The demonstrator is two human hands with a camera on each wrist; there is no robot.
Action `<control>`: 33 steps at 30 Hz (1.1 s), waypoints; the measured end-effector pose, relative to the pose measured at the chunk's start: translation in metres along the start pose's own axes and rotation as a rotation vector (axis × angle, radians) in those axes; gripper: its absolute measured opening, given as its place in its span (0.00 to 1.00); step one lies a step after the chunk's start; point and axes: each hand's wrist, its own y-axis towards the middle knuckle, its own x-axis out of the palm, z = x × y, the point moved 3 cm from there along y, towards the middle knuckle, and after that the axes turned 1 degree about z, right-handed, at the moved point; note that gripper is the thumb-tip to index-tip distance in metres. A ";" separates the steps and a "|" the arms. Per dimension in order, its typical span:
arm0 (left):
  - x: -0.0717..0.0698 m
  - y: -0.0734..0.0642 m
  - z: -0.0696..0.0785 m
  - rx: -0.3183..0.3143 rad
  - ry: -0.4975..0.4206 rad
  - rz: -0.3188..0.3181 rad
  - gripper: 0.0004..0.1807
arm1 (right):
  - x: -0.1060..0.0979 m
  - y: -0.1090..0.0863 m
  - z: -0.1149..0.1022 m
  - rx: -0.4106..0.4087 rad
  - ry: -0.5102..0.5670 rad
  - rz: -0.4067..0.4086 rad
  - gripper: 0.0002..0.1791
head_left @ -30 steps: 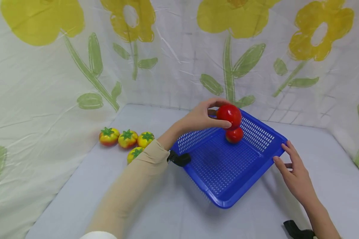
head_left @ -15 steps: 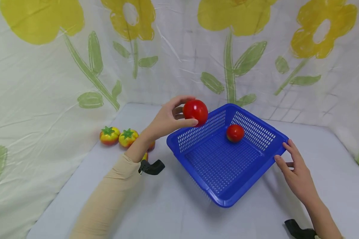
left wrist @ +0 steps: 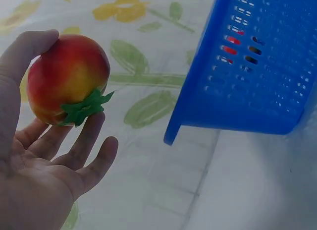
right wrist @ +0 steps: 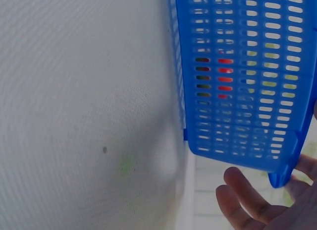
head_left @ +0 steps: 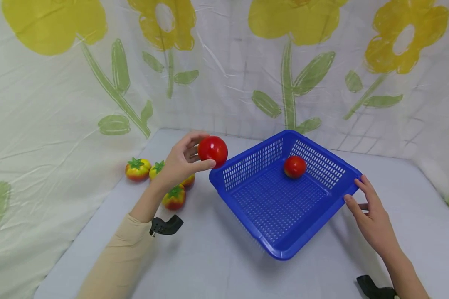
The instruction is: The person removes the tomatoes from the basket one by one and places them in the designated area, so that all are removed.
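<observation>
My left hand (head_left: 179, 160) grips a red toy tomato (head_left: 213, 151) between thumb and fingers, above the table just left of the basket's left corner. In the left wrist view that tomato (left wrist: 69, 79) shows a yellow patch and a green leafy top, facing the fingers. The blue plastic basket (head_left: 262, 243) stands turned cornerwise, with another red tomato (head_left: 294, 167) inside near its back corner. At the basket's right corner my right hand (head_left: 374, 220) holds the rim with thumb and forefinger; in the right wrist view other fingers (right wrist: 242, 195) extend loosely below it.
Several yellow-red toy tomatoes (head_left: 137, 169) with green tops sit on the table at the left, partly hidden behind the left hand and wrist. A white curtain (head_left: 224, 95) with printed yellow flowers hangs behind the pale table (head_left: 209, 265).
My left hand has carried the held tomato from over the basket leftward and lower, past the left corner. The right hand and the basket have stayed in place.
</observation>
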 end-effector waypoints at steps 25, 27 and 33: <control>-0.102 -0.081 -0.039 -0.205 0.192 0.183 0.35 | 0.001 -0.001 0.000 -0.022 0.010 0.009 0.37; -0.107 -0.086 -0.042 -0.217 0.216 0.184 0.36 | 0.001 -0.001 0.000 -0.023 0.012 0.010 0.37; -0.117 -0.097 -0.050 -0.269 0.295 0.168 0.38 | 0.001 -0.001 0.000 -0.017 0.013 0.012 0.37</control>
